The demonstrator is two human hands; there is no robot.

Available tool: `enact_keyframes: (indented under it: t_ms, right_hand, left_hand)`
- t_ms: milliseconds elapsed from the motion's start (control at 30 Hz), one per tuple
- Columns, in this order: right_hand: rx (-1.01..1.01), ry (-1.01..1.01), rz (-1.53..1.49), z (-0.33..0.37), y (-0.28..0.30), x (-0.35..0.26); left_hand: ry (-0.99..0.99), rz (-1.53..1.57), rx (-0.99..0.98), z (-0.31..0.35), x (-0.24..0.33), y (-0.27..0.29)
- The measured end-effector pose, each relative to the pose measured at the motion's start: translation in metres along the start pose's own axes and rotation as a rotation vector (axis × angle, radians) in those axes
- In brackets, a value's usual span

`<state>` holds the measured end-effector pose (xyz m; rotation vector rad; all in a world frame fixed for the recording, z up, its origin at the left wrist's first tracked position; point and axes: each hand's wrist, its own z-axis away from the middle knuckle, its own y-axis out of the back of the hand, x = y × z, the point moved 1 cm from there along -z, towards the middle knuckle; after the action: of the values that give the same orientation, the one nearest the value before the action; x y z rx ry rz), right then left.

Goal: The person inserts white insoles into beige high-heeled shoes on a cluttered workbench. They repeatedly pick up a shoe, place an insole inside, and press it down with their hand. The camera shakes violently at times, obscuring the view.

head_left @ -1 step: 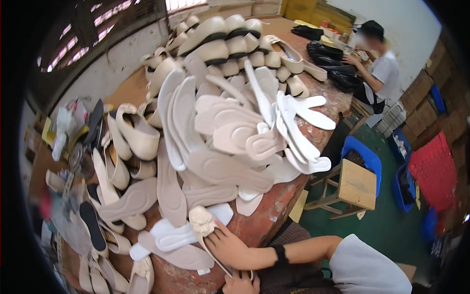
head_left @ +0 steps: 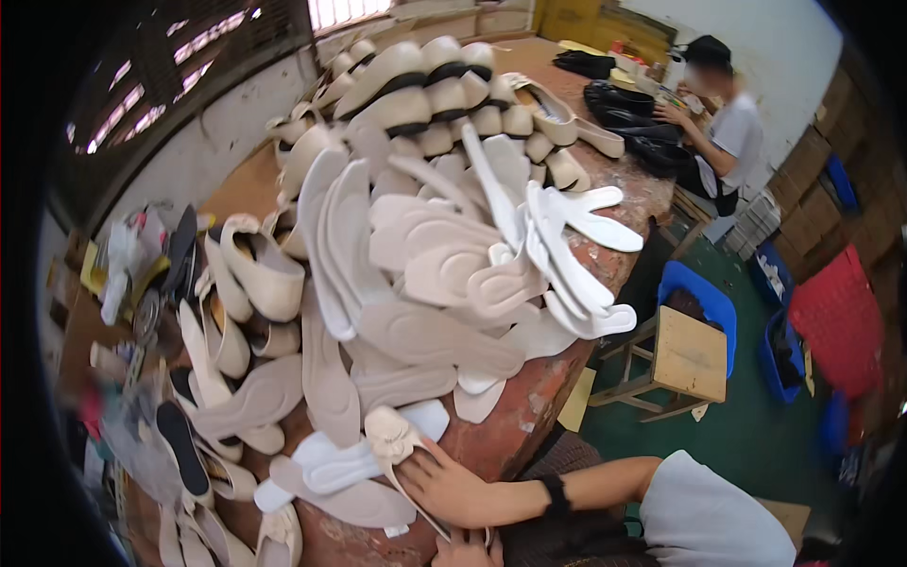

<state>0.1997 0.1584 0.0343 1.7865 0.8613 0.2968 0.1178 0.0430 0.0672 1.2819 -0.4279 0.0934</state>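
Floor (head_left: 680,463) was green with a wooden stool (head_left: 694,354) on it, wall (head_left: 213,142) kinda grubby white, bright light through the slatted window (head_left: 123,99).

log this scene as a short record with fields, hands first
right hand: fingers in the opening of a flower-trimmed cream shoe
left hand: at its heel end, partly cut off by the picture's lower edge
beside shoe: loose insoles, white and beige
table: reddish top, large insole heap, cream shoes stacked behind
far right: seated person near black shoes
floor: green, with wooden stool and blue container
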Motion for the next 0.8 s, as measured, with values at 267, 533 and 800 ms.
enact_keyframes:
  t_ms: [267, 533, 800]
  right_hand:
    - [0.456, -0.72, -0.286, 0.035, 0.122, 0.194]
    - [0.297, -0.942, -0.144, 0.048, 0.101, 0.313]
    - [0.672, -0.636, -0.584, 0.029, 0.17, 0.264]
  left_hand:
    - [-0.027, 0.63, 0.125, 0.086, -0.122, 0.102]
    - [0.33, 0.018, 0.652, 0.1, -0.206, 0.229]
    - [1.194, -0.396, 0.926, 0.073, -0.394, 0.254]
